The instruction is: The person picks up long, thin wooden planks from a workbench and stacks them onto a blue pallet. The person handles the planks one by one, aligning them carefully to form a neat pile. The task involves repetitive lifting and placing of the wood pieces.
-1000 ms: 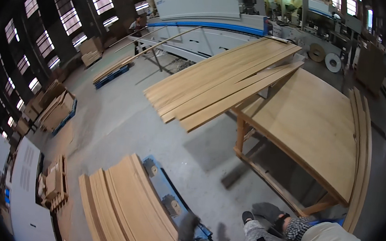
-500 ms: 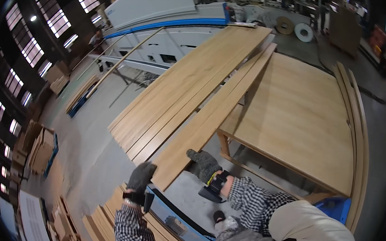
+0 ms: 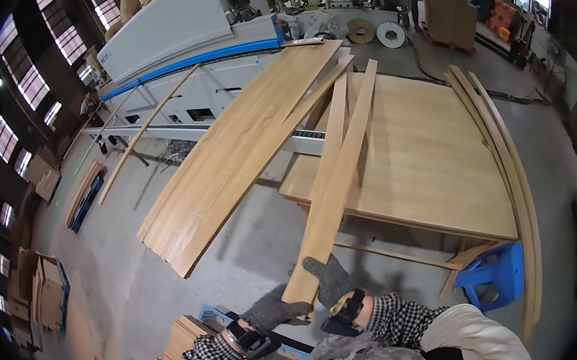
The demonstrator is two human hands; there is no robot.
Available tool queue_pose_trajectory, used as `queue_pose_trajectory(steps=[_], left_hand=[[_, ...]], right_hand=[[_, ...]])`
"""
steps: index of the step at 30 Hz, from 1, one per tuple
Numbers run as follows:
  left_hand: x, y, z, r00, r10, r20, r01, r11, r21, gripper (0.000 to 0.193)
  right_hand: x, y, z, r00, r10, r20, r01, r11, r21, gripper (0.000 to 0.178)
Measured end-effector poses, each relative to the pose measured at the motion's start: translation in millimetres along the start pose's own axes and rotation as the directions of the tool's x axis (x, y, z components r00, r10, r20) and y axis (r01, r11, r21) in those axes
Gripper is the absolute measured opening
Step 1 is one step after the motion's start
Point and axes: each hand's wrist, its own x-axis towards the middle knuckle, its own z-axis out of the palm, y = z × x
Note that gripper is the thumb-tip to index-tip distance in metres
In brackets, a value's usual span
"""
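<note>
My gloved left hand [image 3: 276, 308] grips the near end of a long, narrow wooden plank [image 3: 325, 229], fingers wrapped under its end. The gloved right hand [image 3: 329, 279] is closed on the plank's right edge, a little farther up, with its thumb on top. Away from me the plank runs over the left part of a wooden tabletop [image 3: 437, 153]. Beside it lies a second narrow strip [image 3: 336, 115], which meets or overlaps it lower down; I cannot tell which. To the left, several wide planks [image 3: 235, 154] lie side by side, sloping from the machine toward me.
A long grey machine [image 3: 170, 37] with a blue edge stands behind the planks. Curved-looking long strips [image 3: 510, 187] lie along the table's right side. A blue plastic stool [image 3: 498, 276] stands at right. Stacked planks [image 3: 183, 340] lie low at my left, and cardboard [image 3: 48, 292] beyond.
Both hands have moved down and right, swinging the plank away from the wide planks and over the table's left side. A narrow strip now shows separately beside it. My view has turned too.
</note>
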Motion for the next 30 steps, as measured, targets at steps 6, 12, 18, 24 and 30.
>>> queue_pose_trajectory(steps=[6, 12, 18, 24, 30], left_hand=[[-30, -38, 60, 0.999, -0.042, 0.033, 0.036, 0.988, 0.153, 0.059], [-78, -114, 136, 0.912, 0.325, -0.249, -0.160, 0.843, 0.514, 0.051], [-72, -255, 157, 0.763, 0.368, -0.531, 0.236, 0.607, 0.759, 0.067], [-29, -211, 180, 0.738, 0.051, -0.673, 0.548, 0.537, 0.642, 0.041], [25, -205, 156, 0.718, 0.450, -0.531, 0.190, 0.607, 0.771, 0.032]], right_hand=[[-73, 7, -31, 0.991, 0.109, -0.082, -0.111, 0.994, -0.014, 0.032], [-39, -2, -141, 0.887, 0.448, 0.114, -0.462, 0.849, 0.257, 0.033], [-1, 21, -164, 0.869, 0.494, -0.014, -0.444, 0.793, 0.418, 0.042], [16, 21, -207, 0.976, 0.214, 0.035, -0.208, 0.878, 0.431, 0.053], [23, 4, -175, 0.945, -0.130, -0.301, -0.018, 0.895, -0.446, 0.058]])
